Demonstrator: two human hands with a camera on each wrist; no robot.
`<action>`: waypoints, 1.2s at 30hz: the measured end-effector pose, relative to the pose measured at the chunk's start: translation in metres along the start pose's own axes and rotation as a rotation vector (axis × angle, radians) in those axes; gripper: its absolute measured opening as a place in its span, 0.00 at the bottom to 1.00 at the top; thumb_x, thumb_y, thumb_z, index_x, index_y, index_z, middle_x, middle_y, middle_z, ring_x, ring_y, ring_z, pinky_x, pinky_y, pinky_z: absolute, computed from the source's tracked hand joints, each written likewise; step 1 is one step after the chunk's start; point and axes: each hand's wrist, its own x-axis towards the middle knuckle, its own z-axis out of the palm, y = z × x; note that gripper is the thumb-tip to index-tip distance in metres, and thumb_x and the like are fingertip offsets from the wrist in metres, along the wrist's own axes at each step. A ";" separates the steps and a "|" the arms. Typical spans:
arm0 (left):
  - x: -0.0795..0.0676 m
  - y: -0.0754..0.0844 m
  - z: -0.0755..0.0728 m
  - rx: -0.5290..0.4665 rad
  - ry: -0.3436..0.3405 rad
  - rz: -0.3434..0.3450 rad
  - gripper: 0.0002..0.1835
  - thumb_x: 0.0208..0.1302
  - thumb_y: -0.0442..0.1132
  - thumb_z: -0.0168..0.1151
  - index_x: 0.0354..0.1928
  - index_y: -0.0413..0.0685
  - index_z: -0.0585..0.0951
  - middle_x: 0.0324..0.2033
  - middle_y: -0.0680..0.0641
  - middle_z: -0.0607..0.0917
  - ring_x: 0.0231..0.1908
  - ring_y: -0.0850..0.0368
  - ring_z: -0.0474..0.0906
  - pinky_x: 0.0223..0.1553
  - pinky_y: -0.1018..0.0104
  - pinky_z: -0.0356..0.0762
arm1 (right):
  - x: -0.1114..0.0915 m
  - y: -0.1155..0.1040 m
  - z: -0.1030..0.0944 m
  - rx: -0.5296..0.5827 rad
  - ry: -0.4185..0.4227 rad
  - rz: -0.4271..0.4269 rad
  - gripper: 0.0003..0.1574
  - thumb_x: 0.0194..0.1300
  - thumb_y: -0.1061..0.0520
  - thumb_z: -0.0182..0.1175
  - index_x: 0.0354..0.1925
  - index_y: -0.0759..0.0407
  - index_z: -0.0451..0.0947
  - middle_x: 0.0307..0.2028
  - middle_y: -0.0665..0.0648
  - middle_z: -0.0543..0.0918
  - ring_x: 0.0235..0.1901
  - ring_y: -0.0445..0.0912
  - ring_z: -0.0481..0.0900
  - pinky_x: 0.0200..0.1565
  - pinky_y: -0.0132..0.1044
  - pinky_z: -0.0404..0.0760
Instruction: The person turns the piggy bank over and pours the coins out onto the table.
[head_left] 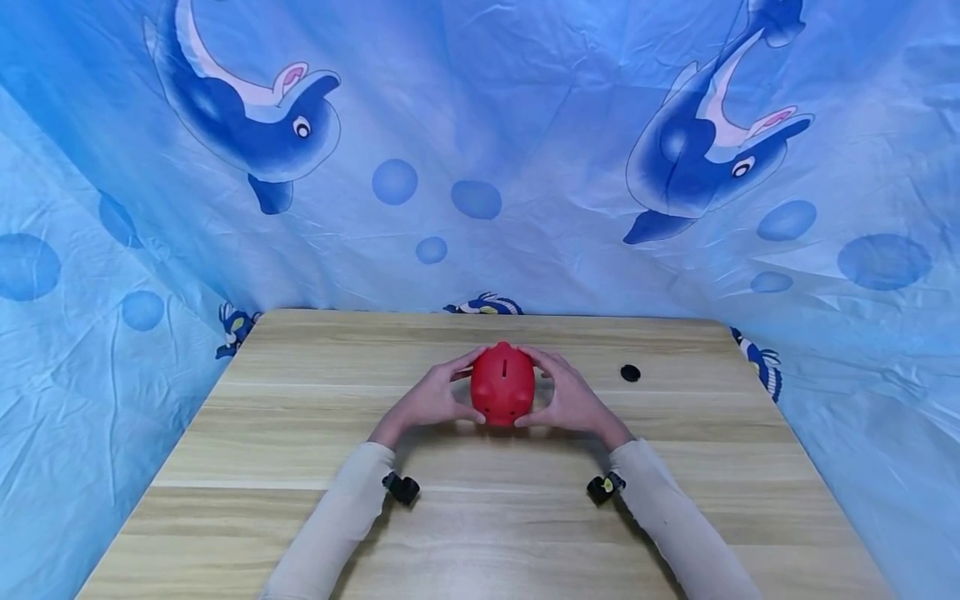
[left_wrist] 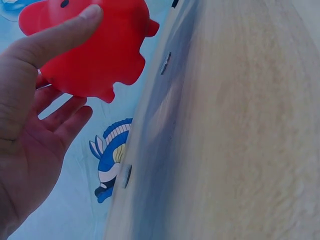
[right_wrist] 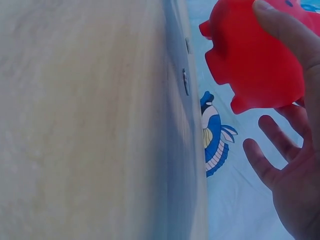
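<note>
A red piggy bank [head_left: 503, 385] with a dark slot on top is held up off the table between two hands. The person's left hand [head_left: 441, 395] grips its left side, thumb toward the near end and fingers toward the far end. On the opposite side the right hand [head_left: 564, 397] grips it the same way. In the left wrist view its stubby feet point to the tabletop with a gap between. Beneath it lie small flat metallic pieces like coins, one [left_wrist: 127, 176] near the edge in the left wrist view, another [right_wrist: 186, 82] in the right wrist view; the head view hides them.
A small black disc [head_left: 630, 373] lies on the wooden table [head_left: 315, 367], right of the hands. Blue cloth with printed dolphins [head_left: 255, 125] hangs behind and along both sides. Each wrist wears a small black camera [head_left: 405, 490].
</note>
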 end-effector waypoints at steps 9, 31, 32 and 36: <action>0.001 -0.001 -0.001 -0.025 -0.011 0.005 0.56 0.49 0.50 0.83 0.79 0.64 0.61 0.71 0.55 0.71 0.67 0.49 0.72 0.63 0.46 0.77 | 0.000 0.000 -0.001 0.039 -0.009 -0.024 0.66 0.42 0.30 0.80 0.75 0.32 0.60 0.68 0.43 0.71 0.62 0.47 0.73 0.54 0.52 0.84; 0.002 -0.002 0.004 -0.090 0.066 -0.105 0.45 0.52 0.57 0.79 0.72 0.56 0.73 0.58 0.56 0.82 0.56 0.55 0.79 0.50 0.58 0.85 | 0.000 0.001 -0.006 0.174 -0.055 0.050 0.53 0.57 0.35 0.73 0.73 0.50 0.66 0.61 0.52 0.81 0.54 0.50 0.80 0.49 0.50 0.85; 0.002 -0.002 0.004 -0.092 0.068 -0.112 0.45 0.53 0.57 0.79 0.72 0.54 0.73 0.58 0.55 0.83 0.56 0.55 0.80 0.51 0.58 0.85 | 0.000 0.001 -0.006 0.186 -0.062 0.063 0.52 0.58 0.35 0.73 0.73 0.50 0.66 0.61 0.53 0.81 0.53 0.51 0.80 0.49 0.50 0.85; 0.004 0.000 0.006 -0.119 0.075 -0.163 0.40 0.59 0.54 0.75 0.70 0.45 0.74 0.56 0.50 0.85 0.53 0.54 0.82 0.53 0.57 0.84 | 0.001 -0.002 -0.007 0.258 -0.076 0.132 0.49 0.63 0.37 0.70 0.73 0.56 0.67 0.61 0.58 0.81 0.55 0.54 0.81 0.53 0.50 0.85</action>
